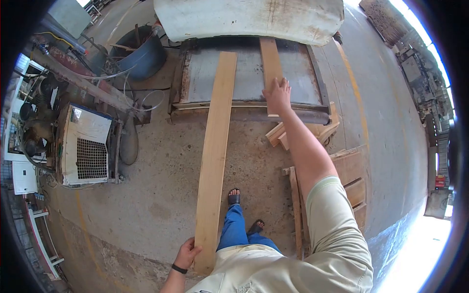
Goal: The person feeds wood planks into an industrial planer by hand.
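Observation:
A long pale board (215, 156) runs from the metal machine bed (195, 73) down toward my body. Near its lower end, my left hand (186, 256) grips the left edge, thumb on top. A second board (270, 58) lies on the right part of the bed, its far end under the stained white cover. My right hand (278, 96) rests on this board's near end with fingers spread. The two boards are apart, with bare metal between them.
The white cover (249, 19) spans the bed's far side. Short wood pieces (281, 134) and a wooden pallet (295, 205) are at the right. To the left stand a blue tub (141, 61) and a white box with a grille (85, 146).

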A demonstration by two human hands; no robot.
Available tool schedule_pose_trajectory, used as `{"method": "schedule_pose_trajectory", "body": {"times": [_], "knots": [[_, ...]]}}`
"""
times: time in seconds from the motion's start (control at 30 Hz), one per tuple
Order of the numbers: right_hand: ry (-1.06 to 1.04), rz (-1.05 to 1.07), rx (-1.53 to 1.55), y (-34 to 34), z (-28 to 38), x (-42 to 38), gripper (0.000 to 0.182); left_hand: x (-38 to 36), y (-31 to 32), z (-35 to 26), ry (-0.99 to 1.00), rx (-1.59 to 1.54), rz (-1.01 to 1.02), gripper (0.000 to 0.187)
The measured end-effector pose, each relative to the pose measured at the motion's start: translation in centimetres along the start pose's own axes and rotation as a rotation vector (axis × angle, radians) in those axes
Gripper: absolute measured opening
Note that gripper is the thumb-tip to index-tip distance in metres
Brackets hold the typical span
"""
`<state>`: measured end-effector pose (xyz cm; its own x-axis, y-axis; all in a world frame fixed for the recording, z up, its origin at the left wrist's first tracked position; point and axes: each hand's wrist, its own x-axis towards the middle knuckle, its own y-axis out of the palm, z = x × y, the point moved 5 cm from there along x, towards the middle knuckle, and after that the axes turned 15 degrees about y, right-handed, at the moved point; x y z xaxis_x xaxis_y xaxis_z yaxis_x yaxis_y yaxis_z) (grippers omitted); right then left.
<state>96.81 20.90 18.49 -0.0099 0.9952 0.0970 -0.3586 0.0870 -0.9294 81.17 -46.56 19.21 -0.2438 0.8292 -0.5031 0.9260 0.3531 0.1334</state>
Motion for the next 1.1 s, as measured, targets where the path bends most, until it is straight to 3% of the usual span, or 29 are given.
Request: {"method": "schedule_pose_trajectory", "body": {"times": [0.1,0.23,0.4,0.47,0.53,0.6,0.67,0.77,0.83,0.9,1.0,1.07,1.1], "knots": [[-0.065,0.027,-0.048,-1.1,0.0,-1.3,0.075,3.9,-0.2,-0.4,0.087,0.125,-0.079,0.047],[-0.171,-0.051,-0.039,-2.0,0.3,-5.8,0.063,9.0,0.7,-0.7,0.191,0.026,-0.105,0.042],[-0.239,0.024,0.340,-3.4,1.2,-16.1,0.052,14.6,2.6,-1.5,0.273,0.070,-0.086,0.042],[-0.046,0.322,0.543,-3.4,1.5,-20.7,0.052,15.3,3.4,-2.1,0.251,0.133,-0.085,0.041],[0.281,0.762,1.057,0.6,1.2,-26.0,0.047,15.2,4.0,-1.9,0.223,0.103,-0.085,0.041],[0.629,1.352,1.643,6.2,1.1,-32.3,0.057,13.8,4.2,-0.5,0.189,-0.011,-0.082,0.043],[0.837,1.571,1.665,3.8,3.6,-36.1,0.066,12.8,4.2,-0.1,0.169,-0.074,-0.074,0.046],[0.700,1.847,1.832,-0.8,6.7,-37.7,0.069,10.0,2.8,0.5,-0.010,-0.189,-0.040,0.052],[0.528,1.873,1.758,-0.1,6.9,-39.4,0.070,7.7,2.8,-0.9,-0.119,-0.229,-0.083,0.055],[0.448,1.891,1.678,-0.4,6.9,-40.4,0.071,6.8,4.2,0.3,-0.221,-0.786,0.443,0.057],[0.599,1.531,1.487,-1.3,7.0,-40.2,0.068,5.8,4.8,-1.4,-0.297,-0.672,0.399,0.047],[0.621,1.310,1.454,0.6,6.2,-39.6,0.063,7.0,4.9,-4.0,-0.235,-0.357,0.218,0.051],[0.614,1.197,1.382,0.7,5.7,-38.4,0.060,6.0,4.8,-5.1,-0.313,-0.634,0.155,0.055]]}}
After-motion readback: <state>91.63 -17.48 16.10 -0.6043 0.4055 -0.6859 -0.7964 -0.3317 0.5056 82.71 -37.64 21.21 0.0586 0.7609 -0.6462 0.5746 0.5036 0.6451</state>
